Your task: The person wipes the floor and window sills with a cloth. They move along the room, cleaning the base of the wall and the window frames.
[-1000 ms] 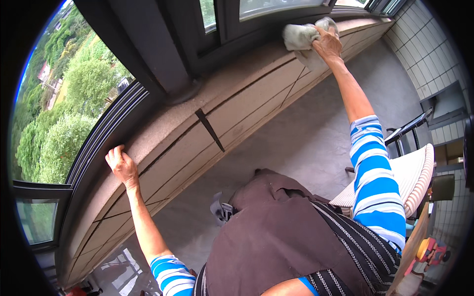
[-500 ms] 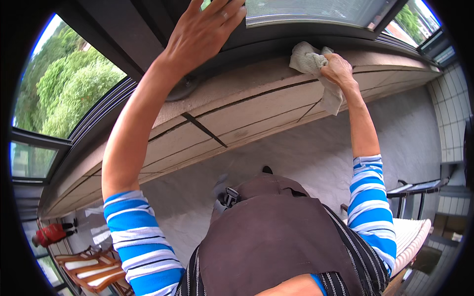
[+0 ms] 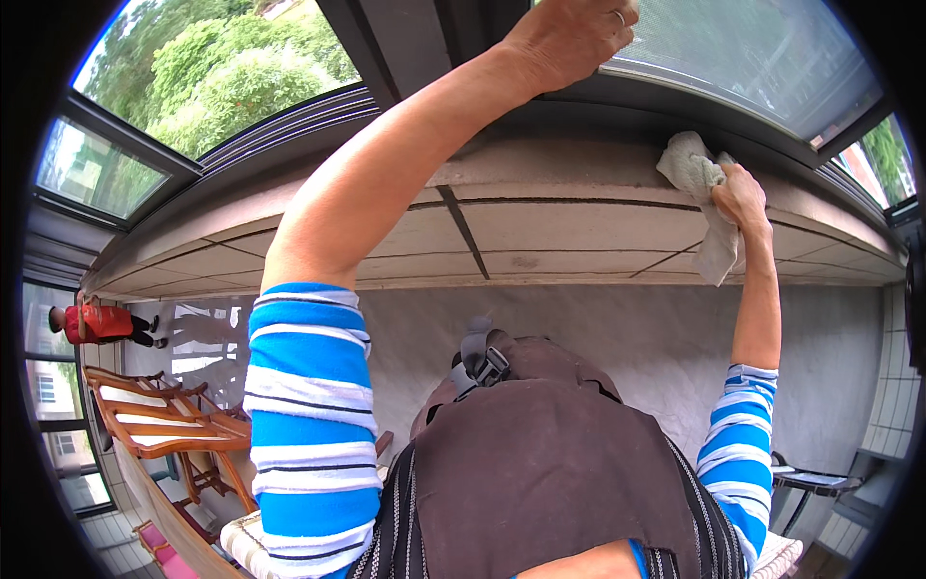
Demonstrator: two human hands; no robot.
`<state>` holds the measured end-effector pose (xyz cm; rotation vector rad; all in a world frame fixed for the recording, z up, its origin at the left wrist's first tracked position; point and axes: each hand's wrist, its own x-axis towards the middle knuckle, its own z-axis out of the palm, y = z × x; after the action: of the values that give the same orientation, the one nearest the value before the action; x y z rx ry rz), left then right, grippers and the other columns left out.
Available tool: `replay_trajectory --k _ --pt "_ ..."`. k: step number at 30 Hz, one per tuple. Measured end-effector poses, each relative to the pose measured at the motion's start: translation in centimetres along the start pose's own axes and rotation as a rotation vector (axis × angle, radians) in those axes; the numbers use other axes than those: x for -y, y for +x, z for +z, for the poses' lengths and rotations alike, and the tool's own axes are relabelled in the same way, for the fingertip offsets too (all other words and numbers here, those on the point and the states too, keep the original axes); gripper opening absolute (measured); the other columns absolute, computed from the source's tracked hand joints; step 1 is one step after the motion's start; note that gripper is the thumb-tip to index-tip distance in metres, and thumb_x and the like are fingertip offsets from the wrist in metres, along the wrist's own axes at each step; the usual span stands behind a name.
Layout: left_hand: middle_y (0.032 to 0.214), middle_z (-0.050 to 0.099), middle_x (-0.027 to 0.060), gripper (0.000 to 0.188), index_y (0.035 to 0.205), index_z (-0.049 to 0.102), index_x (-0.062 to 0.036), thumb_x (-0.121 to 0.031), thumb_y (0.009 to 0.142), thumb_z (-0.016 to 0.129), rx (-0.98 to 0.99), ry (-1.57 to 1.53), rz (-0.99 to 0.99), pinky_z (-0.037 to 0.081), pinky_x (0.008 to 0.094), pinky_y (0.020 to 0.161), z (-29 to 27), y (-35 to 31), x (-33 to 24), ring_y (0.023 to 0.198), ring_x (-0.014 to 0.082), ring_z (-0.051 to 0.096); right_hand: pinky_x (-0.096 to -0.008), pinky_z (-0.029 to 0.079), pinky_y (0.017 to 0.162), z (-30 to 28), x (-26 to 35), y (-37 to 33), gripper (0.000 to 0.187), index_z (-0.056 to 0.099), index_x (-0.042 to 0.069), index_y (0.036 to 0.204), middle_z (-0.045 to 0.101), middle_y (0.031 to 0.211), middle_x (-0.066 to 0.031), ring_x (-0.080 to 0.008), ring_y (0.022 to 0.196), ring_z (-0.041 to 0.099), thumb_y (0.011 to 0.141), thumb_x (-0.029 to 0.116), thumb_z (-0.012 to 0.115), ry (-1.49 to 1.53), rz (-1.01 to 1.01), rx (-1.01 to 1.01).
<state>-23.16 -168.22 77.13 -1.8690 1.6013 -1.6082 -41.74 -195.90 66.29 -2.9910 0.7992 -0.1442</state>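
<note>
Cloth: we see the pale grey rag at the right part of the stone sill, its bunched top on the ledge and a loose end hanging down over the front edge.
Right hand: ours is at the rag, its fingers clamped on the bunched fabric.
Left hand: we have it raised at the upper edge, just beside the window screen; a ring shows on one finger. We cannot tell whether its fingers are apart or together, as the view cuts the hand off.
Sleeves: both of ours are blue and white striped, ending near the elbows, and the left forearm crosses in front of the sill.
Apron: we wear a brown one, with a grey strap and buckle near its upper edge.
Floor: grey and smooth, between us and the pale wall below the sill.
Far left: we see a person in red and, nearer, a wooden chair.
Outside: green trees show through the left window.
</note>
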Motion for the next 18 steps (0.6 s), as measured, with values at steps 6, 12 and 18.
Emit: replay_trajectory --k 6,12,18 --pt "0.116 0.062 0.0042 0.019 0.096 0.07 -0.0129 -0.02 0.086 0.055 0.046 0.011 0.037 0.023 0.0665 0.112 -0.7 0.4 0.9 0.129 0.0228 0.046 -0.0459 0.05 0.089 -0.1 -0.1 -0.2 0.038 0.071 0.008 0.108 0.069 0.104 -0.0231 -0.0392 0.102 0.065 0.074 0.015 0.055 0.025 -0.003 0.017" --pt "0.126 0.061 0.0074 0.027 0.109 0.066 -0.007 -0.014 0.087 0.053 0.044 -0.174 0.124 0.016 0.061 0.116 -1.1 0.4 2.7 0.135 0.0232 0.042 -0.0453 0.051 0.09 0.0 0.2 -0.2 0.038 0.071 0.008 0.108 0.069 0.105 -0.0212 -0.0381 0.102 0.065 0.074 0.016 0.055 0.026 0.02 0.014" --pt "0.133 0.056 0.0072 0.034 0.12 0.061 -0.0099 -0.019 0.087 0.055 0.145 -0.057 0.157 0.016 0.0623 0.116 -1.6 0.0 2.7 0.139 0.0238 0.037 -0.0444 0.05 0.09 0.0 0.1 -0.3 0.038 0.07 0.007 0.108 0.069 0.106 -0.0211 -0.0378 0.103 0.064 0.074 0.016 0.055 0.059 0.039 0.013"
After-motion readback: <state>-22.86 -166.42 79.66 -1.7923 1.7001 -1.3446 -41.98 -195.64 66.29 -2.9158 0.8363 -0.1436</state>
